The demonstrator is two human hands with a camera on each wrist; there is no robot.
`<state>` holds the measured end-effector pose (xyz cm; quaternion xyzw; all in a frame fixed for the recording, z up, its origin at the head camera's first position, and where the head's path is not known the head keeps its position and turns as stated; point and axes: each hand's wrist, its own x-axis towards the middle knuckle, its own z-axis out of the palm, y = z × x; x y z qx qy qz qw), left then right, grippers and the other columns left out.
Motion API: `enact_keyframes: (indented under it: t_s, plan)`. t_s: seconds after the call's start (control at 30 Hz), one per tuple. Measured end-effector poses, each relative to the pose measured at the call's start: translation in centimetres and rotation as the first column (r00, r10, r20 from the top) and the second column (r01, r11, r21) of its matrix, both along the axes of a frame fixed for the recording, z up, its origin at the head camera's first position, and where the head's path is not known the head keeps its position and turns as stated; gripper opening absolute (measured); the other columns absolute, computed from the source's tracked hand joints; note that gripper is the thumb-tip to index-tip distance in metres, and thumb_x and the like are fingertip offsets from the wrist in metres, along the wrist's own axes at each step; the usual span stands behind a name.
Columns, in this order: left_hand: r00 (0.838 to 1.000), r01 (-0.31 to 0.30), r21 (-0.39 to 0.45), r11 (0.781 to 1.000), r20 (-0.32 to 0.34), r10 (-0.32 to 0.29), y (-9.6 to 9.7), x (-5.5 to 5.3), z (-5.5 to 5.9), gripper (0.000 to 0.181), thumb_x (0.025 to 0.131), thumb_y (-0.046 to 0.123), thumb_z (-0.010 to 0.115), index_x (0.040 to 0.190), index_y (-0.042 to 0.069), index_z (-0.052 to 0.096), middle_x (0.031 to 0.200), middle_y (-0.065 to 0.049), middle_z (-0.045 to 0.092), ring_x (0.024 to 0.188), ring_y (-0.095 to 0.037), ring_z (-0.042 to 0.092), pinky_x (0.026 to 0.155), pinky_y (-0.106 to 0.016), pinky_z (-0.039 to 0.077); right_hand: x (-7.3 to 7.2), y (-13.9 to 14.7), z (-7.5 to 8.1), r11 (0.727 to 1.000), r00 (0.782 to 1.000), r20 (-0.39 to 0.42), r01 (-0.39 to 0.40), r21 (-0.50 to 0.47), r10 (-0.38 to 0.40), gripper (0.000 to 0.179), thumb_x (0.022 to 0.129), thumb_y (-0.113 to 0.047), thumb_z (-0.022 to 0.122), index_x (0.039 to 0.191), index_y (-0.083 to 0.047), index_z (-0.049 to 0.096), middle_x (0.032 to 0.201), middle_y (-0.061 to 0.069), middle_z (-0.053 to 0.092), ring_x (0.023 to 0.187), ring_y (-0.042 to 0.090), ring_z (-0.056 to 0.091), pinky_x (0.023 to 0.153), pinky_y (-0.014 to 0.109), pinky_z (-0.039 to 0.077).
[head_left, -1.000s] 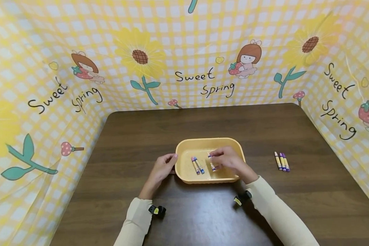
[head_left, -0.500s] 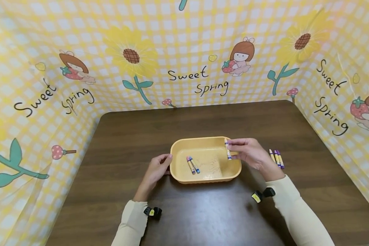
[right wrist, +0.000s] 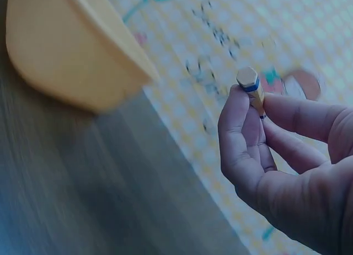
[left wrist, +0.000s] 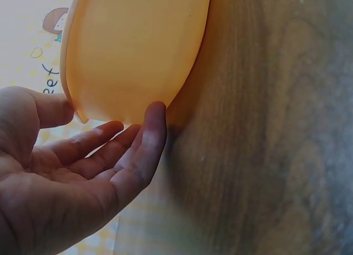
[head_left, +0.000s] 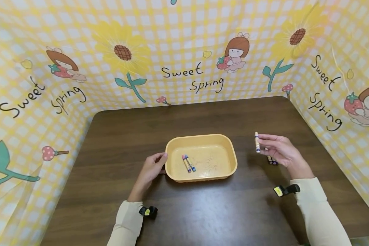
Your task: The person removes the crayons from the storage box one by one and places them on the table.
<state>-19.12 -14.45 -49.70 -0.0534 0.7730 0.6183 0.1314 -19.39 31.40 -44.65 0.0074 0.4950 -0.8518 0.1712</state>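
In the head view a yellow plastic basin point(head_left: 203, 176) stands mid-table. My left hand point(head_left: 150, 169) holds its left end; in the left wrist view the thumb is at the rim and the fingers point(left wrist: 154, 133) lie along the outer wall. My right hand point(head_left: 283, 150) is raised to the right of the basin. Its thumb and fingers pinch a white-tipped crayon point(head_left: 257, 144) with blue bands, nearly upright; the right wrist view shows the crayon point(right wrist: 251, 83) end-on. A pink crayon point(head_left: 186, 164) and a blue crayon point(head_left: 191, 164) lie side by side inside the basin.
More crayons point(head_left: 269, 160) lie on the brown wooden table point(head_left: 135, 126) below my right hand, which partly hides them. A yellow checked cloth point(head_left: 178, 44) with flowers and lettering surrounds the table at the back and sides.
My right hand has lifted the white-tipped crayon out of the basin and carried it right, over the table beside the other crayons. The left hand stays at the basin's left end.
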Motion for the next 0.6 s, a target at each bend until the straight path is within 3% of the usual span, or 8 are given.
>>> enact_keyframes:
  t_s: [0.23,0.4,0.6]
  plan:
    - [1.0,0.016,-0.004,1.0,0.006,-0.016,0.5,-0.1,0.0,0.045,0.108,0.028,0.051,0.138,-0.005,0.056,0.121,-0.024,0.064,0.091,-0.017,0.067,0.071,-0.025,0.062,1.1,6.0,-1.6,0.998,0.998,0.011,0.055,-0.022,-0.055,0.038,0.102,0.012,0.044,0.101,-0.004,0.079,0.097,0.008,0.078,0.087,0.016,0.074,0.076,0.033,0.063]
    - [0.999,0.034,-0.018,0.999,0.003,-0.034,0.4,-0.4,0.3,0.048,0.108,0.029,0.05,0.143,-0.005,0.052,0.127,-0.026,0.061,0.1,-0.022,0.067,0.072,-0.023,0.061,1.4,8.2,-2.2,0.991,0.992,0.041,0.113,0.077,-0.117,0.036,0.1,0.012,0.049,0.099,-0.006,0.08,0.097,0.004,0.078,0.087,0.013,0.074,0.074,0.032,0.063]
    - [0.999,0.046,-0.013,0.999,0.004,-0.046,0.5,-0.4,0.4,0.05,0.109,0.028,0.049,0.148,-0.004,0.047,0.132,-0.028,0.059,0.101,-0.022,0.068,0.073,-0.024,0.062,1.0,9.1,-3.4,0.956,0.976,0.106,0.158,0.248,-0.189,0.032,0.098,0.011,0.056,0.09,-0.01,0.079,0.091,0.0,0.077,0.083,0.011,0.073,0.072,0.032,0.064]
